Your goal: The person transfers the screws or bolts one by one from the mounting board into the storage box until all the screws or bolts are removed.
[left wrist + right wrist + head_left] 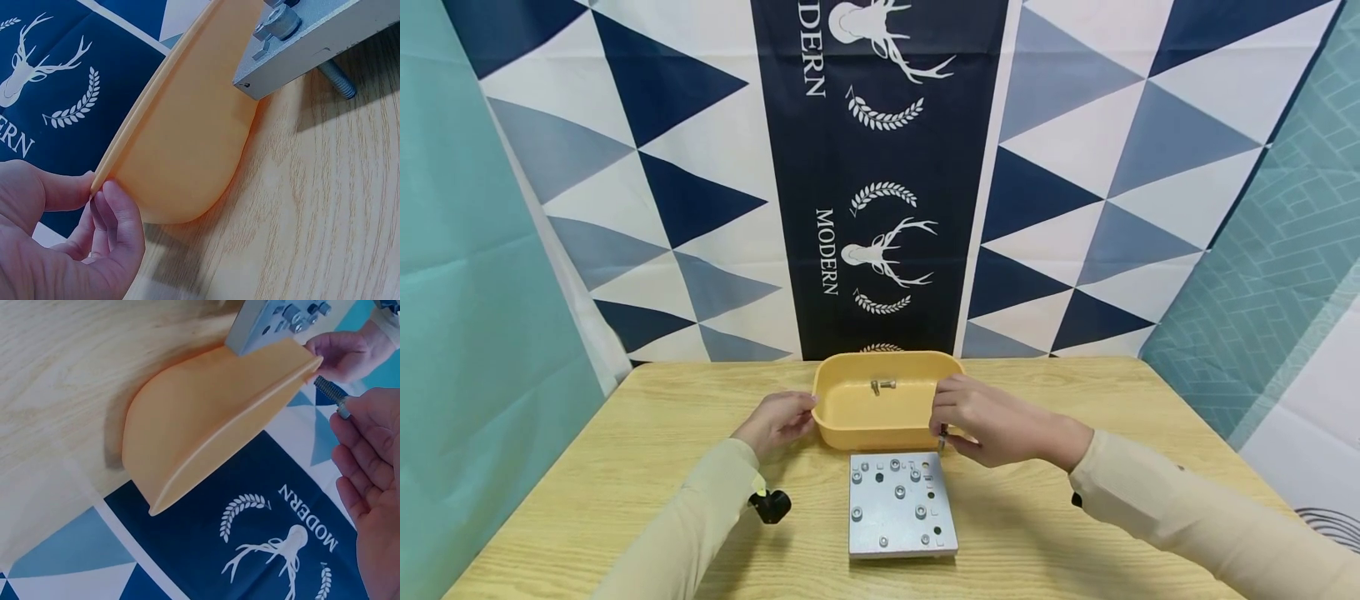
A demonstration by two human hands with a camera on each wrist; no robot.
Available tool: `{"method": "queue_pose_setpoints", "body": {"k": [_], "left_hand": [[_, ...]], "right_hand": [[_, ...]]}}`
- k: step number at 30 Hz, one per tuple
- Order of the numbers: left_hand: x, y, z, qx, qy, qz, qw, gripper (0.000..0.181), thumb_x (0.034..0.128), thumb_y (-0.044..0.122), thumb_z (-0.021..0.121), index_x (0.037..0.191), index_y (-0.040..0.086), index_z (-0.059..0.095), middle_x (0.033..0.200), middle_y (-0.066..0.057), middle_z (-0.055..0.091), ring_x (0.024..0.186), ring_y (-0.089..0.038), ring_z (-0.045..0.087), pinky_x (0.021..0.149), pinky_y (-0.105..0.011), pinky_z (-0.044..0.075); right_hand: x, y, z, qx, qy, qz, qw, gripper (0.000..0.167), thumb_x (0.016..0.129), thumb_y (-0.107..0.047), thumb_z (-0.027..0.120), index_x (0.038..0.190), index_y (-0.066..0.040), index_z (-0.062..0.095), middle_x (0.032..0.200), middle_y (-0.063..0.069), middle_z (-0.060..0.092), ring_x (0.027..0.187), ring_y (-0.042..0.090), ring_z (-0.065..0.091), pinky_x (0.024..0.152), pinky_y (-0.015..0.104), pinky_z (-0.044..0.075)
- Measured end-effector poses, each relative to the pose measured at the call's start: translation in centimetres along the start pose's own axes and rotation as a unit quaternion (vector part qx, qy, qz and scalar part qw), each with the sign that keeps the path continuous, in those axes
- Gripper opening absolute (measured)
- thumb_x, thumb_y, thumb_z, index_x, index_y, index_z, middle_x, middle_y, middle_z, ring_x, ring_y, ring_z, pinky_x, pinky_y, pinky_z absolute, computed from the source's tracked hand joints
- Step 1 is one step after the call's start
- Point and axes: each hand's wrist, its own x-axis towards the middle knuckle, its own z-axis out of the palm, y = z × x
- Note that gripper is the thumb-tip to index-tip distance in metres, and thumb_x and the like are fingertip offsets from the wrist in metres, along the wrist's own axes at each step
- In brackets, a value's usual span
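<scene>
My left hand pinches the left rim of a yellow plastic bin, thumb on one side and fingers on the other. Between the thumb and fingers of my right hand is a bolt, held by its head with the threaded shank sticking out. That hand is over the bin's front right corner. Two small bolts lie on the bin floor. Directly in front of the bin sits a silver metal plate with several socket-head bolts in it and some open holes along its right side.
All of this rests on a light wood table. A patterned cloth backdrop hangs behind its far edge. From beneath the plate a bolt shank protrudes, as the left wrist view shows. A black wrist camera hangs under my left sleeve.
</scene>
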Motion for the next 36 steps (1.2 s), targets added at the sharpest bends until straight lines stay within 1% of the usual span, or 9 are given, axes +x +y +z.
{"method": "queue_pose_setpoints", "body": {"k": [4, 16, 24, 30, 33, 36], "left_hand": [[-0.1, 0.0, -0.1, 0.000, 0.003, 0.002, 1.0000, 0.038, 0.0972, 0.008, 0.052, 0.133, -0.004, 0.048, 0.077, 0.001, 0.055, 0.063, -0.004, 0.050, 0.057, -0.011, 0.046], [-0.1, 0.2, -0.4, -0.013, -0.001, 0.015, 0.9998, 0.038, 0.0969, 0.007, 0.053, 0.133, -0.005, 0.047, 0.076, 0.001, 0.054, 0.064, -0.004, 0.050, 0.058, -0.012, 0.047], [0.1, 0.3, -0.5, -0.010, -0.002, 0.021, 0.9997, 0.037, 0.0969, 0.007, 0.053, 0.132, -0.005, 0.048, 0.074, 0.002, 0.054, 0.064, -0.004, 0.050, 0.058, -0.012, 0.047], [0.1, -0.2, -0.4, -0.008, -0.013, 0.019, 0.9997, 0.037, 0.0975, 0.007, 0.052, 0.132, -0.004, 0.047, 0.070, 0.003, 0.053, 0.062, -0.003, 0.049, 0.057, -0.012, 0.045], [0.2, -0.4, -0.3, -0.013, -0.014, 0.019, 0.9996, 0.037, 0.0973, 0.007, 0.052, 0.132, -0.005, 0.047, 0.070, 0.003, 0.053, 0.061, -0.003, 0.049, 0.056, -0.012, 0.045], [0.3, -0.5, -0.1, -0.023, -0.008, 0.018, 0.9995, 0.037, 0.0963, 0.006, 0.054, 0.131, -0.004, 0.049, 0.070, 0.004, 0.053, 0.061, -0.003, 0.049, 0.056, -0.012, 0.046]], "right_hand": [[0.3, 0.4, -0.3, 0.002, -0.004, 0.012, 0.9999, 0.015, 0.077, -0.008, 0.073, 0.086, -0.017, 0.066, 0.080, -0.010, 0.062, 0.082, 0.008, 0.049, 0.079, 0.026, 0.045], [1.6, 1.8, -1.1, 0.000, 0.001, 0.025, 0.9997, 0.017, 0.076, -0.006, 0.074, 0.087, -0.016, 0.067, 0.082, -0.008, 0.065, 0.083, 0.010, 0.051, 0.079, 0.028, 0.043], [2.3, 2.8, -1.2, 0.002, 0.010, 0.023, 0.9997, 0.015, 0.077, -0.007, 0.074, 0.087, -0.015, 0.067, 0.082, -0.007, 0.066, 0.084, 0.011, 0.052, 0.080, 0.030, 0.044], [2.5, 3.5, -1.1, 0.005, 0.017, 0.026, 0.9995, 0.014, 0.078, -0.007, 0.074, 0.087, -0.015, 0.067, 0.082, -0.007, 0.066, 0.082, 0.010, 0.051, 0.077, 0.028, 0.043], [2.6, 3.9, -1.0, 0.007, 0.019, 0.032, 0.9993, 0.014, 0.078, -0.007, 0.074, 0.087, -0.015, 0.068, 0.082, -0.007, 0.066, 0.083, 0.010, 0.051, 0.076, 0.028, 0.043], [2.9, 4.4, -1.1, 0.007, 0.019, 0.035, 0.9992, 0.015, 0.077, -0.007, 0.075, 0.087, -0.015, 0.068, 0.082, -0.006, 0.065, 0.082, 0.010, 0.050, 0.074, 0.027, 0.041]]}}
